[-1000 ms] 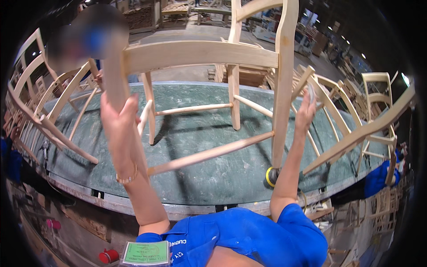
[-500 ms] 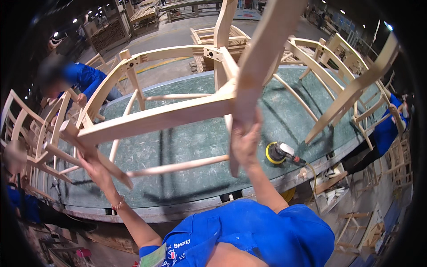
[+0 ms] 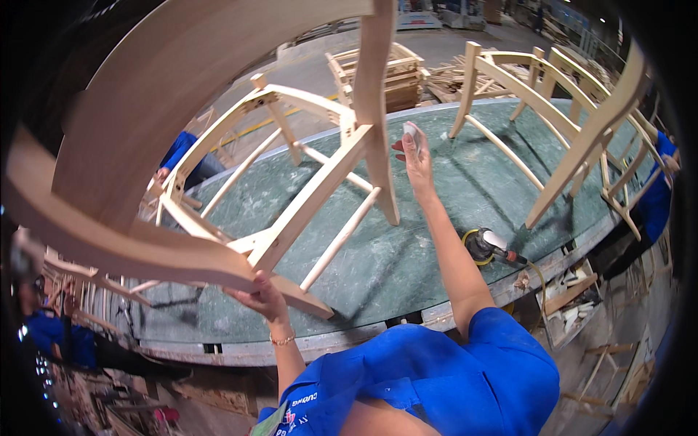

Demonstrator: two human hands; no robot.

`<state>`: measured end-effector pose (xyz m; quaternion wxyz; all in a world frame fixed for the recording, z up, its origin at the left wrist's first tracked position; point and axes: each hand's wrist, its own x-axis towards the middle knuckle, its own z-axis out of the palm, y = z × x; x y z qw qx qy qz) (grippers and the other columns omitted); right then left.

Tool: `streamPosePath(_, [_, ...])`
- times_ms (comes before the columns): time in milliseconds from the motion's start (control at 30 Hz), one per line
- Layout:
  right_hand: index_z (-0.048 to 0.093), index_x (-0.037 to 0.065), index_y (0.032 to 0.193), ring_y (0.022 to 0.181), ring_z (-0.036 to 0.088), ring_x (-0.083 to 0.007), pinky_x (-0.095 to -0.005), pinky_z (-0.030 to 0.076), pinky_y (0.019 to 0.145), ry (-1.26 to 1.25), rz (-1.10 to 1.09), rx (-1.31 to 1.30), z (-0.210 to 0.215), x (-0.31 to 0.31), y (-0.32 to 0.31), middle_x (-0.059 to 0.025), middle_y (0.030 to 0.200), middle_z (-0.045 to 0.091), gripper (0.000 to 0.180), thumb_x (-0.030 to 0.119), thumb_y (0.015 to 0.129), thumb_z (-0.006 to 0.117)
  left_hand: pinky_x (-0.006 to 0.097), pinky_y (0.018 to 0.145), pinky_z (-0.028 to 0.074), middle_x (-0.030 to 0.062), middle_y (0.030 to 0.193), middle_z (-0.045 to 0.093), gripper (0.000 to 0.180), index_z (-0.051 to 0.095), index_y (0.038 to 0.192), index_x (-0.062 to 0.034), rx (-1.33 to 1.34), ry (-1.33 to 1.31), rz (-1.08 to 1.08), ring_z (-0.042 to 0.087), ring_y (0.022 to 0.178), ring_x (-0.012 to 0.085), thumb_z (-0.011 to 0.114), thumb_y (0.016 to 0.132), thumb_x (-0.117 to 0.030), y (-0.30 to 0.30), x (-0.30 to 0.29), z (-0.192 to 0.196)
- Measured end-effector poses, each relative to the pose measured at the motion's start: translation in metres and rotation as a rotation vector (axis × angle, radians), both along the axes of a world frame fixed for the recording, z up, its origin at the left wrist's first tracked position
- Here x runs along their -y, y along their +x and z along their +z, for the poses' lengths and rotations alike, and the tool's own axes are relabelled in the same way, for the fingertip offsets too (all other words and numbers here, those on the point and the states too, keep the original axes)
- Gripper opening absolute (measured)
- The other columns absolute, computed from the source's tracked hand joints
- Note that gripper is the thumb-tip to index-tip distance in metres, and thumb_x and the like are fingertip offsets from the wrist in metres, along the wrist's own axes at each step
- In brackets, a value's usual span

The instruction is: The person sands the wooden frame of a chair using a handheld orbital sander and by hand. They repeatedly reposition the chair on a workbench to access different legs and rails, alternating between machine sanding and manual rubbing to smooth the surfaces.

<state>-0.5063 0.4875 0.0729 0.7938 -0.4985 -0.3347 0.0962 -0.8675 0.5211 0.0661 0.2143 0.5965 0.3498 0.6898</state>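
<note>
An unpainted wooden chair frame (image 3: 313, 196) stands tilted on the green-topped table, its broad curved backrest (image 3: 138, 109) filling the upper left. My left hand (image 3: 263, 299) grips the rear leg of the chair where the side rail joins it, fingers under the wood and thumb in front. My right hand (image 3: 416, 163) is raised over the table, right of the chair's front leg (image 3: 374, 109) and apart from it. Its fingers are closed round a small white pad (image 3: 410, 131), mostly hidden by them; its material I cannot make out.
A sander (image 3: 486, 245) with a yellow-edged disc and hose lies near the front edge of the green tabletop (image 3: 429, 269). Another chair frame (image 3: 560, 134) stands at right. Stacked wooden frames (image 3: 382, 76) sit beyond the table. Co-workers in blue are at left (image 3: 62, 338) and right (image 3: 654, 192).
The chair has been turned, and its backrest now looms at upper left. My right hand has let go of the chair and moved up and away, now with the white pad. My left hand still grips the chair.
</note>
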Motion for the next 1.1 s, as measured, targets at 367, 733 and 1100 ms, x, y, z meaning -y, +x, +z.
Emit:
streamPosePath(367, [0.057, 0.001, 0.118, 0.094, 0.060, -0.0188, -0.0341, 0.047, 0.084, -0.324, 0.156, 0.129, -0.020, -0.040, 0.006, -0.0116, 0.099, 0.066, 0.070, 0.061, 0.083, 0.063, 0.035, 0.092, 0.044, 0.0132, 0.105, 0.063, 0.100, 0.047, 0.131, 0.0042, 0.040, -0.316, -0.301, 0.058, 0.101, 0.0221, 0.031, 0.083, -0.082, -0.002, 0.000, -0.073])
streamPosePath(733, [0.050, 0.006, 0.127, 0.105, 0.058, -0.0223, -0.0342, 0.044, 0.090, -0.247, -0.049, 0.173, -0.019, 0.110, -0.053, -0.0132, 0.111, 0.062, 0.076, 0.069, 0.085, 0.052, 0.034, 0.078, 0.050, 0.0076, 0.095, 0.054, 0.097, 0.046, 0.115, -0.0039, 0.100, -0.500, -0.523, 0.059, 0.083, 0.0190, 0.019, 0.077, -0.089, -0.059, 0.029, -0.066])
streamPosePath(1100, [0.056, 0.011, 0.123, 0.086, 0.067, -0.0331, -0.0398, 0.050, 0.075, -0.367, -0.244, 0.261, 0.101, 0.079, -0.038, -0.0157, 0.083, 0.068, 0.078, 0.077, 0.086, 0.036, 0.031, 0.063, 0.051, 0.0092, 0.087, 0.059, 0.080, 0.051, 0.113, -0.0042, 0.298, -0.601, -0.557, 0.059, 0.067, 0.0188, 0.034, 0.086, -0.078, -0.018, -0.030, 0.063])
